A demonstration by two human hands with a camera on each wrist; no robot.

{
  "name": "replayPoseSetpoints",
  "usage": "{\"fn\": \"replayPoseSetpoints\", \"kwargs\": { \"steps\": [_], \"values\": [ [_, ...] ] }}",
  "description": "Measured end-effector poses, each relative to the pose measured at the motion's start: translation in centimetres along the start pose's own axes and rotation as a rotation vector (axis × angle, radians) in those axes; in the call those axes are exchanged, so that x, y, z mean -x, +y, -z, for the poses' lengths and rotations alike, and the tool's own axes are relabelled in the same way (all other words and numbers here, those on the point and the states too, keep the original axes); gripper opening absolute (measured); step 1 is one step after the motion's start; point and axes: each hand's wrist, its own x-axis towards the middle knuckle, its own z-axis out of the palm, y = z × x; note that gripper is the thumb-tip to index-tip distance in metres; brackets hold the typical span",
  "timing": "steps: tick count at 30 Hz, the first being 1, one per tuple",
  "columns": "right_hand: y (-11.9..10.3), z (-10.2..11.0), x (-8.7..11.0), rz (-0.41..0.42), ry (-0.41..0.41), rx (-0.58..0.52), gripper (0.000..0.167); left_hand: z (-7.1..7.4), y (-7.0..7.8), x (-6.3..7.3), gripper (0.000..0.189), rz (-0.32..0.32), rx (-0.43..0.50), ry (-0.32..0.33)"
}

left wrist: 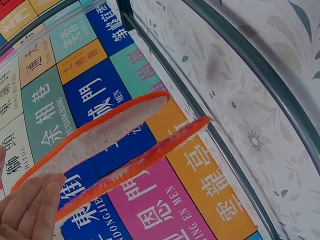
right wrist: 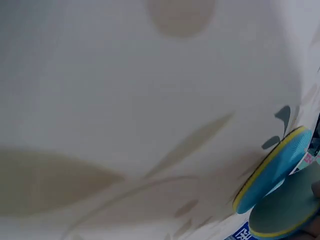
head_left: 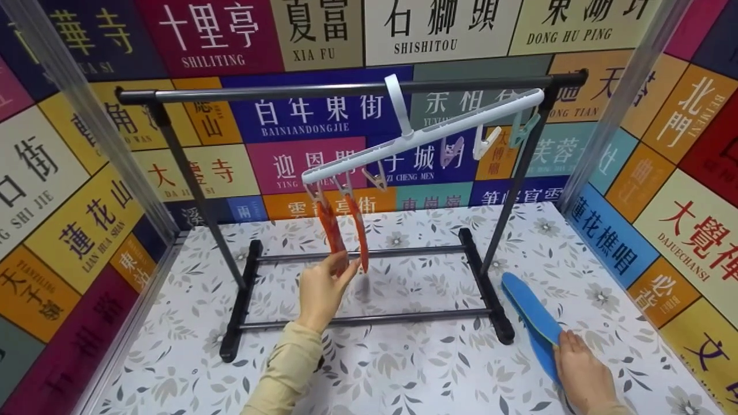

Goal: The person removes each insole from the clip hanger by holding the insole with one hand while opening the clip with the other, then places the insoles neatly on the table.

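Two orange-edged insoles (head_left: 357, 230) hang from clips at the low left end of a white clip hanger (head_left: 426, 129). My left hand (head_left: 323, 288) is at the insoles, its thumb and fingers pinching one of them and hiding part of it. Pale, fuzzy lining shows on one insole (left wrist: 100, 135) in the left wrist view. At the front right, my right hand (head_left: 585, 369) holds a pair of blue insoles (head_left: 533, 308) by their near end, one over the other. The right wrist view shows their yellow edges (right wrist: 265, 172) and only a sliver of the hand.
A dark metal rack (head_left: 277, 92) stands on the flower-patterned table (head_left: 403, 369), and the hanger hooks over its top bar. More clips, such as a white one (head_left: 486, 142), dangle from the hanger's right part. Behind stands a wall of coloured sign panels (head_left: 219, 34).
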Motion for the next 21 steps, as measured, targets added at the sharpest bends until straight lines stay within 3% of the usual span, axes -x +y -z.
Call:
{"fn": "replayPoseSetpoints", "kwargs": {
  "steps": [5, 8, 13, 21],
  "values": [
    [0.1, 0.4, -0.3, -0.085, -0.22, -0.022, 0.058, 0.0, -0.2, 0.1, 0.039, 0.01, -0.003, -0.001],
    [0.2, 0.5, -0.2, -0.103, -0.246, -0.03, 0.063, 0.0, -0.3, 0.1, 0.038, 0.012, 0.001, 0.006],
    [-0.3, 0.5, -0.2, -0.105, -0.217, -0.06, 0.059, 0.0, -0.3, 0.1, 0.031, 0.017, 0.009, -0.002],
    [-2.5, -0.2, -0.8, -0.054, -0.03, -0.128, 0.053, -0.1, -0.3, 0.1, 0.034, 0.016, 0.001, 0.006]
  ]
}}
